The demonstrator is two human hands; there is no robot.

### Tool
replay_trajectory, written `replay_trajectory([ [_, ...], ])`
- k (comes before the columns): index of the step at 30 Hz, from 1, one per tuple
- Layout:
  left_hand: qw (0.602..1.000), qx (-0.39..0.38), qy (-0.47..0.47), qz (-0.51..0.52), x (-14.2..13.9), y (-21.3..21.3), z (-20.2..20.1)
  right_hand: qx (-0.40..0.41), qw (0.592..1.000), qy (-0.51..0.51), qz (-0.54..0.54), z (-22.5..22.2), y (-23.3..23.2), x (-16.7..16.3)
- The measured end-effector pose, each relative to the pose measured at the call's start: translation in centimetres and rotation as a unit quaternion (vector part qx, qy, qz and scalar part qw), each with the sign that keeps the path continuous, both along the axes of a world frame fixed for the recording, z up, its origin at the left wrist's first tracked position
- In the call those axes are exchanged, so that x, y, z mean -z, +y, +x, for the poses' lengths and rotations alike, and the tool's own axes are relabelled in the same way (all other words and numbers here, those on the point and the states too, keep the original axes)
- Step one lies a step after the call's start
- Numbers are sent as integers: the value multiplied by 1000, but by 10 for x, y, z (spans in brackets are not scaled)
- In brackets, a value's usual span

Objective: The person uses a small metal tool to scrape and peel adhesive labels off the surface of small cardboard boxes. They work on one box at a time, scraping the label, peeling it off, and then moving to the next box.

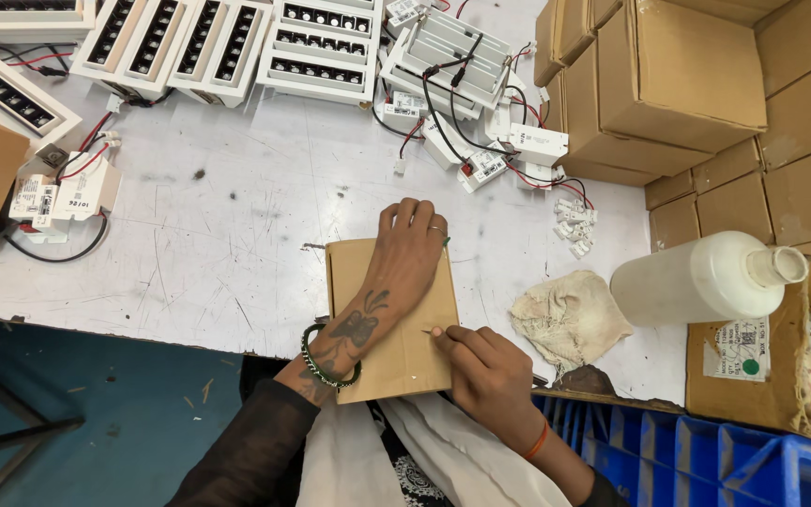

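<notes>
A small flat cardboard box lies at the near edge of the white bench, its long axis running away from the person. The left hand lies open and flat on top, pressing it down. The right hand, nearer the body, pinches the box's right edge. Right of the box sit a crumpled cloth and a white plastic bottle; beyond it, white light fixtures with wired drivers.
</notes>
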State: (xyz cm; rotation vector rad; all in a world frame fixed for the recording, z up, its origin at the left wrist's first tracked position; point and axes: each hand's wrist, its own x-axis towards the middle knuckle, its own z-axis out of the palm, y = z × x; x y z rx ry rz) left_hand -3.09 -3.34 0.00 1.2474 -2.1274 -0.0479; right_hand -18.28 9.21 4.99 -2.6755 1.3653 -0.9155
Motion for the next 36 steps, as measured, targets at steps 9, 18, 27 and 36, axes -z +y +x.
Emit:
replay_trajectory([
  [9, 996, 31, 49, 68, -6, 3, 7, 10, 1000, 3, 0, 3, 2, 0],
  [18, 965, 67, 193, 164, -2, -3, 14, 15, 1000, -1, 11, 3, -2, -1],
  [27, 830, -95, 535, 126, -35, -5, 52, 26, 999, -14, 14, 6, 1, -5],
  [36, 867, -169, 444, 149, 14, 47, 123, 110, 949, -280, 99, -15, 1, 14],
])
